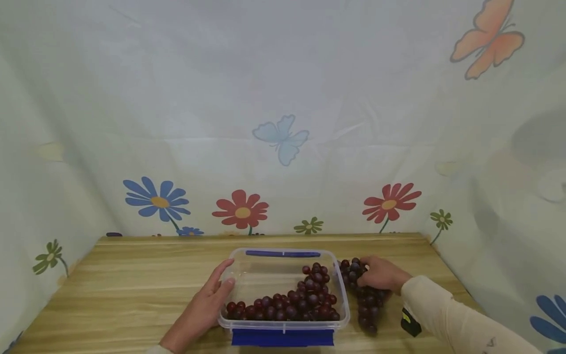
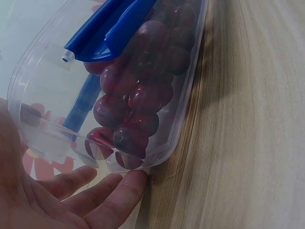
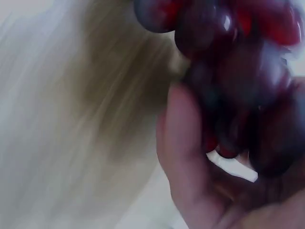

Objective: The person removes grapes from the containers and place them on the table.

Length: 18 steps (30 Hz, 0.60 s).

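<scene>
A clear plastic food container (image 1: 284, 324) with blue clips stands on the table, a bunch of dark red grapes (image 1: 289, 305) lying along its front and right side. My left hand (image 1: 204, 300) holds the container's left end, thumb at the rim; the left wrist view shows several fingertips (image 2: 131, 183) against the outside wall by its bottom corner. Just right of the container, my right hand (image 1: 382, 274) grips a second bunch of grapes (image 1: 369, 305), which hangs down below the fingers. That bunch is blurred in the right wrist view, and its stem is hidden.
A small black and yellow object (image 1: 410, 322) lies near the right forearm, partly behind the sleeve. The wood-grain table (image 1: 132, 280) is bounded at the back and sides by a white cloth (image 1: 199, 123) printed with flowers and butterflies.
</scene>
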### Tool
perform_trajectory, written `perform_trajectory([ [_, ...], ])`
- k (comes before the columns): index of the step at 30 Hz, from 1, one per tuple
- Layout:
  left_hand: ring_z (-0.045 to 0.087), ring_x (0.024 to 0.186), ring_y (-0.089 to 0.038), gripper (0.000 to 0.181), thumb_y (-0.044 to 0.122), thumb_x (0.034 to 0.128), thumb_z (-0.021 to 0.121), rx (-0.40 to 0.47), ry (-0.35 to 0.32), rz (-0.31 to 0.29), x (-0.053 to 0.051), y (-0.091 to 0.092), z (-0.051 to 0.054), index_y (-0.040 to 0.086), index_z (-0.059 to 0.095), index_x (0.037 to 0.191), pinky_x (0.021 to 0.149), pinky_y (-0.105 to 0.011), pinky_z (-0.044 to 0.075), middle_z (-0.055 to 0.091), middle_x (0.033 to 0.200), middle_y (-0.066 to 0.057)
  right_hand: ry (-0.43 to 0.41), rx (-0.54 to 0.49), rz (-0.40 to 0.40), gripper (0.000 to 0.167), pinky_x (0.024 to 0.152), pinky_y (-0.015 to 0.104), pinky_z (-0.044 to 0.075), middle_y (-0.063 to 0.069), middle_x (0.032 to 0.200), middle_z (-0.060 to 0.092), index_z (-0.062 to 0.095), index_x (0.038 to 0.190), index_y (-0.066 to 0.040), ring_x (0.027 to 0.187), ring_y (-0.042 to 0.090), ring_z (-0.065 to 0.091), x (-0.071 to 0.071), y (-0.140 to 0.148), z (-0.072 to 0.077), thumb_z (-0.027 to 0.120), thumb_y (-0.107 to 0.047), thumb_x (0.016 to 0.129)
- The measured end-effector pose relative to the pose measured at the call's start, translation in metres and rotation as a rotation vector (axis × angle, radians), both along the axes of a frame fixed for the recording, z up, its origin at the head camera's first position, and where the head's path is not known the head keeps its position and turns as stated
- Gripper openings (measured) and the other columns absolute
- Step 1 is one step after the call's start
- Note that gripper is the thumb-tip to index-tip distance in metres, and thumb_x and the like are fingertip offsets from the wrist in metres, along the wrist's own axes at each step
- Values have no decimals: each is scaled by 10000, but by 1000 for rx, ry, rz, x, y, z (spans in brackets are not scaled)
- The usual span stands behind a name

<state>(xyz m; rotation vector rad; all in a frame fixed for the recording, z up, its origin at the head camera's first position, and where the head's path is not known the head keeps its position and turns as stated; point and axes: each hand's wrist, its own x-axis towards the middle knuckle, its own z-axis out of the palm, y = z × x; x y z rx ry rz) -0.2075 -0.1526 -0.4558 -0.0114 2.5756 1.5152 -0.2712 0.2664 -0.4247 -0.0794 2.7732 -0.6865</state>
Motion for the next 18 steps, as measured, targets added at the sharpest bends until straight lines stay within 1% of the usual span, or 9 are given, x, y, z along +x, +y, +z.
perform_trajectory([
  [2,523,1388,-535,616,631,1064,412,7,4,2,0,-1,0,390,292,1618,1102,-724,421,464,1570,-313,99,122,34,466,910,537,582,193,1117,724,639,1233,25,960,290,672,1,-2,-2,742,-102,796],
  [3,511,1401,-534,618,630,1064,414,12,4,1,1,-1,0,386,293,1618,1107,-722,417,459,1576,-309,138,184,45,449,866,517,590,184,1089,730,636,1210,18,918,276,673,3,-3,-3,744,-101,791],
  [4,490,1417,-535,618,630,1065,411,15,2,0,0,-1,0,385,291,1619,1112,-724,411,450,1584,-305,166,235,54,433,827,498,595,175,1059,736,636,1189,12,875,261,671,4,-5,-5,743,-100,785],
  [5,469,1434,-537,622,637,1063,406,14,0,-2,0,-1,0,385,288,1620,1113,-729,404,442,1591,-300,176,263,56,430,800,487,599,172,1042,738,629,1182,19,844,250,669,6,-6,-6,742,-100,785],
  [6,451,1446,-538,628,644,1061,404,13,0,-3,0,-1,0,385,288,1621,1114,-733,399,436,1598,-294,171,272,49,458,796,486,601,184,1049,740,619,1208,29,835,251,674,7,-8,-7,744,-107,789],
  [7,439,1455,-539,627,644,1061,403,13,-1,-5,0,-1,0,385,288,1621,1116,-736,394,432,1603,-289,167,279,46,524,816,496,608,205,1085,743,600,1264,48,853,253,691,9,-10,-7,749,-121,791],
  [9,427,1464,-536,624,643,1062,400,8,-1,-6,-1,0,0,388,286,1620,1118,-738,390,431,1608,-280,152,277,35,606,842,508,613,240,1128,739,561,1323,74,875,265,711,11,-13,-6,755,-149,794],
  [14,466,1442,-526,604,623,1070,404,4,2,-2,-1,0,1,391,292,1616,1122,-725,398,455,1592,-279,100,257,17,574,818,494,612,243,1088,727,557,1282,68,855,263,699,12,-18,-3,755,-185,806],
  [18,502,1419,-515,594,604,1073,420,16,12,0,0,0,0,381,305,1612,1118,-714,413,489,1567,-279,69,257,13,646,834,498,607,258,1131,716,516,1353,87,885,271,696,12,-17,-2,754,-212,832],
])
